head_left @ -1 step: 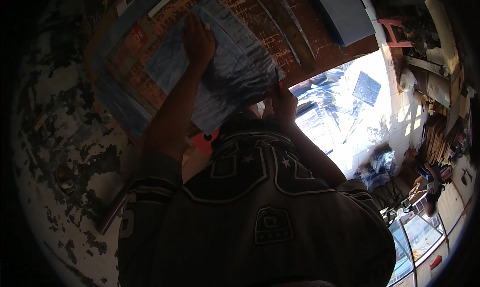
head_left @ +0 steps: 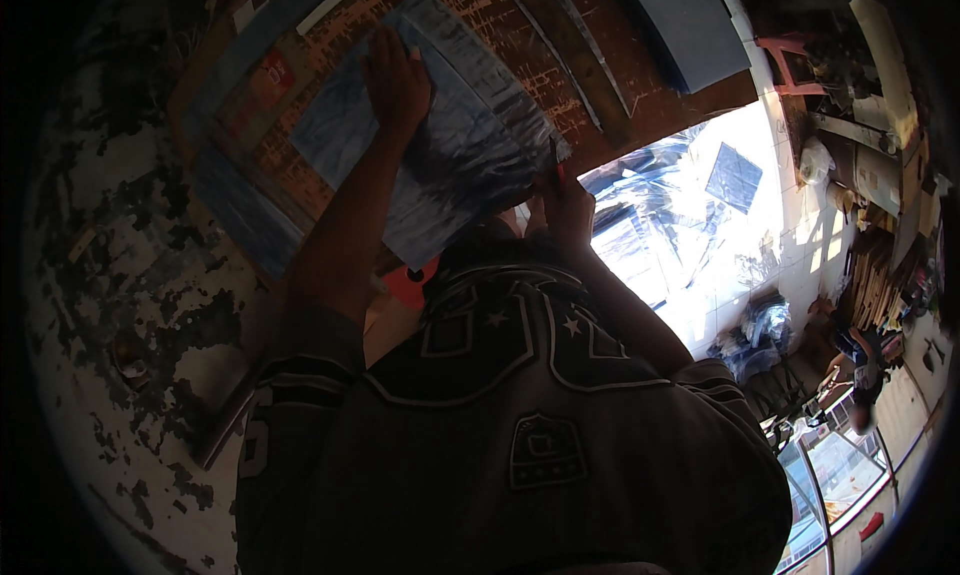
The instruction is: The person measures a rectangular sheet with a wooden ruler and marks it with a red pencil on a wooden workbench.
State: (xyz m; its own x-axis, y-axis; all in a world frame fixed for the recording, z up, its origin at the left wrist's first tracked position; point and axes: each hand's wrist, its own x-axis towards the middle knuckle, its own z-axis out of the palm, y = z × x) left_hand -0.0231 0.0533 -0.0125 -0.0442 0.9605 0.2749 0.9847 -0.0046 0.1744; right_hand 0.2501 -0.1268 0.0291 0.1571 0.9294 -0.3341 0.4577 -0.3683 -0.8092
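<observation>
A grey-blue streaked sheet (head_left: 450,145) lies at a slant on the scored brown work table (head_left: 670,120). My left hand (head_left: 397,85) rests flat on its upper part, fingers stretched out. A small pale bit shows beside the fingertips. A straight line runs along the sheet's upper right side; whether it is a cut or a strip's edge I cannot tell. At the sheet's right corner, my right hand (head_left: 568,210) is closed round a slim red-handled knife (head_left: 560,172). The knife's dark tip points up at the sheet's edge, and shadow hides the grip's lower part.
Long narrow strips (head_left: 585,55) and a blue-grey panel (head_left: 685,30) lie on the table's far right. A red patch (head_left: 275,72) shows at left. Sheet scraps (head_left: 650,210) cover the bright floor at right. Beyond are stacked boards (head_left: 875,280) and another person (head_left: 865,375).
</observation>
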